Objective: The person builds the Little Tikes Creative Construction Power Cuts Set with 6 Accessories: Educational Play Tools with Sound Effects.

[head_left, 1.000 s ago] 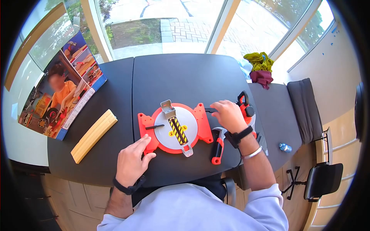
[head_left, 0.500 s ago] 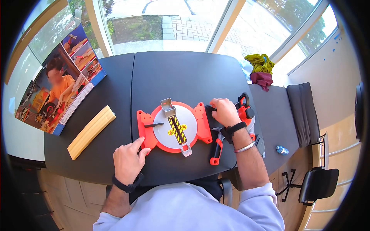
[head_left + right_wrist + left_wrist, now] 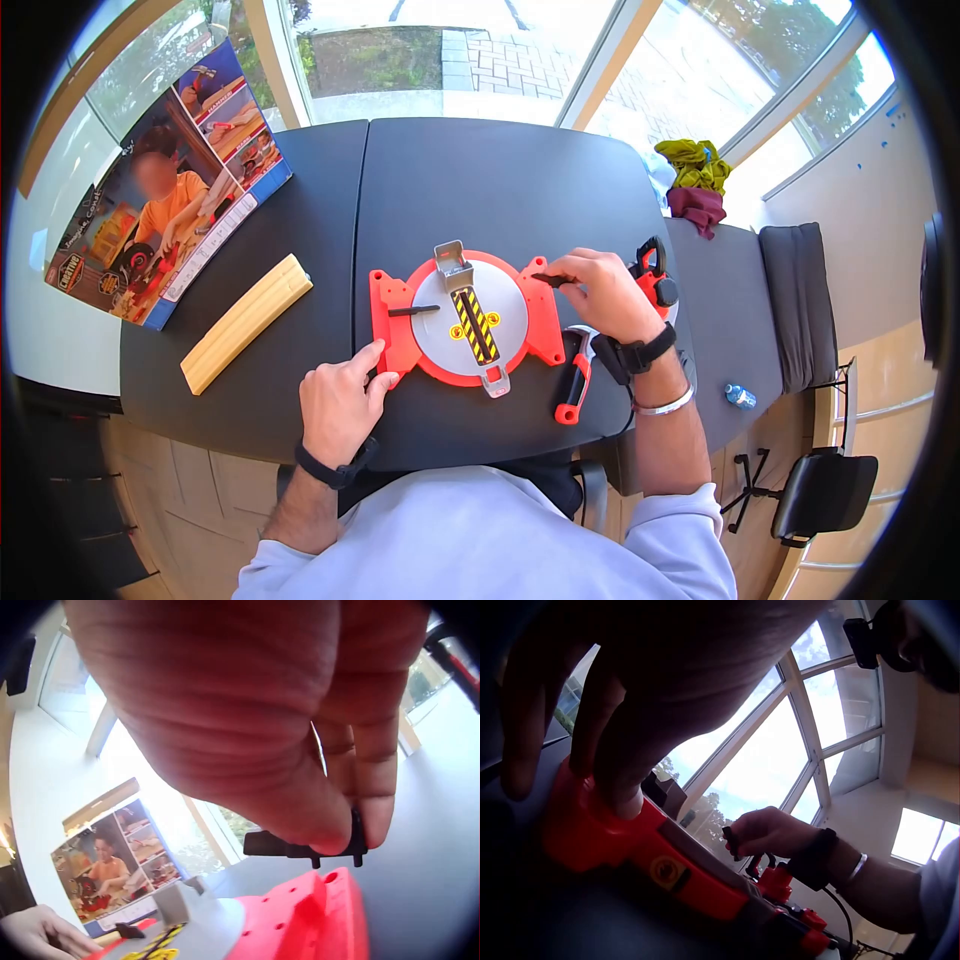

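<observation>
Nearest the person, the left hand (image 3: 342, 408): fingers apart, thumb and forefinger resting on the near left corner of the red base (image 3: 400, 340), probably to steady it. The base lies flat on the dark table (image 3: 470, 190), squarely in front of the person, both wings within easy reach. Just beside it on the right, a saw-like tool (image 3: 572, 388), handle toward the person, as if parked handy. A black bar (image 3: 415, 310) runs from the left wing onto the grey disc (image 3: 508, 295). Over the right wing, the right hand (image 3: 615, 300), thumb and fingers clamped on a black piece (image 3: 281, 844), pegs downward, just above the wing's holes and apparently not touching; gripped from above, I judge, to leave the pegs clear. Beyond that hand, a red-and-black tool (image 3: 660, 290), seemingly kept out of the way. Off left, a slanting wooden block (image 3: 245, 325), well apart from the base. Farther, an upright box (image 3: 200, 225), printed side toward the person, perhaps for reference. Heaped cloths (image 3: 695, 165) at far right.
</observation>
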A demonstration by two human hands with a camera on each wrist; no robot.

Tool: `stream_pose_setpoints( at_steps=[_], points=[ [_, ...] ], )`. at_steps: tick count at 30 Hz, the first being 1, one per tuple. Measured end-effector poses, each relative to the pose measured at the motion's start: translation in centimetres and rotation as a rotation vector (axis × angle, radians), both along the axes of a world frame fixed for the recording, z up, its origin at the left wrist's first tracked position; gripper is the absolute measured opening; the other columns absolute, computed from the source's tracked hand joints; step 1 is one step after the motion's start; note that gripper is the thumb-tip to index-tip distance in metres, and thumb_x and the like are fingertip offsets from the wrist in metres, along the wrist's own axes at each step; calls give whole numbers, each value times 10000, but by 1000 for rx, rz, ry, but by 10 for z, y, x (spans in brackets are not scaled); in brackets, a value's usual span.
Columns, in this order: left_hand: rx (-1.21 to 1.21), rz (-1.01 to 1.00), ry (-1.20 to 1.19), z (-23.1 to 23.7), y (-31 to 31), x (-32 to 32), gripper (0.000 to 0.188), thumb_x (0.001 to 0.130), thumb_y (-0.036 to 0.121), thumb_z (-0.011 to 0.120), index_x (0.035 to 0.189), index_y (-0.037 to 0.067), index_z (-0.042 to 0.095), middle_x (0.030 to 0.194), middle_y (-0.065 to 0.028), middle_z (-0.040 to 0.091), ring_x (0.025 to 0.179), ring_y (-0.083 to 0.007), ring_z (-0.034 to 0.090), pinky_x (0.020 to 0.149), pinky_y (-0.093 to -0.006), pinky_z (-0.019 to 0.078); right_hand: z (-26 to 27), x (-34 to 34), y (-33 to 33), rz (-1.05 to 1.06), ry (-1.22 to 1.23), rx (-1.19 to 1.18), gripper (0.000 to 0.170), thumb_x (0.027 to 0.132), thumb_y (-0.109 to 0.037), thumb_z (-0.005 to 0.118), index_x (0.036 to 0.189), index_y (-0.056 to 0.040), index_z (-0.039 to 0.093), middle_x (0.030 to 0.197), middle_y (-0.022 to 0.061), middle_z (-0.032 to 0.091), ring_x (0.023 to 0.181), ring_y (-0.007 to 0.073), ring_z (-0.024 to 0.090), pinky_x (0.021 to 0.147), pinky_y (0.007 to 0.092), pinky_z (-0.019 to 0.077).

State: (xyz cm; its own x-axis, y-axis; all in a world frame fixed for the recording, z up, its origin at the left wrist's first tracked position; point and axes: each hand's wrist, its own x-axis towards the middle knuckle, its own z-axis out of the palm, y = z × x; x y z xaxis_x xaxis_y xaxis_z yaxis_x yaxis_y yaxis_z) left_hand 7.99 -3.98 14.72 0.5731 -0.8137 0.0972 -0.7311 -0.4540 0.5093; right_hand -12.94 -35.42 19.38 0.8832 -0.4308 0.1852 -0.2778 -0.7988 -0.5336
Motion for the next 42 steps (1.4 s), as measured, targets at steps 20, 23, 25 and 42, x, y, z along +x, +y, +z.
stream_pose_setpoints(
  at_steps=[20,23,25,42],
  points=[
    [-24,8,19,-1,-2,3,424,858,265,919,1242,111,825,776,-149,771,704,-334,763,675,-421,594,-20,20,17,78,130,-243,147,840,59,676,929,-48,720,941,134,752,912,382,744,793,489,604],
    [35,16,41,5,-4,3,451,825,213,951,1219,46,808,951,-191,821,788,-285,828,727,-355,638,-24,21,20,44,133,-271,104,860,27,686,919,-57,700,908,120,719,894,377,727,782,489,595],
    [34,12,44,6,-4,3,450,825,214,951,1218,46,809,952,-191,822,789,-286,828,729,-356,639,-27,23,22,32,121,-295,86,871,11,689,916,-62,692,892,113,703,885,373,719,777,490,591],
    [-25,-2,52,0,-4,7,433,836,255,931,1222,88,829,871,-139,812,742,-308,788,709,-403,617,-38,24,35,-52,46,-419,31,871,-48,698,864,-78,694,842,100,694,832,327,719,725,455,595]
  ],
)
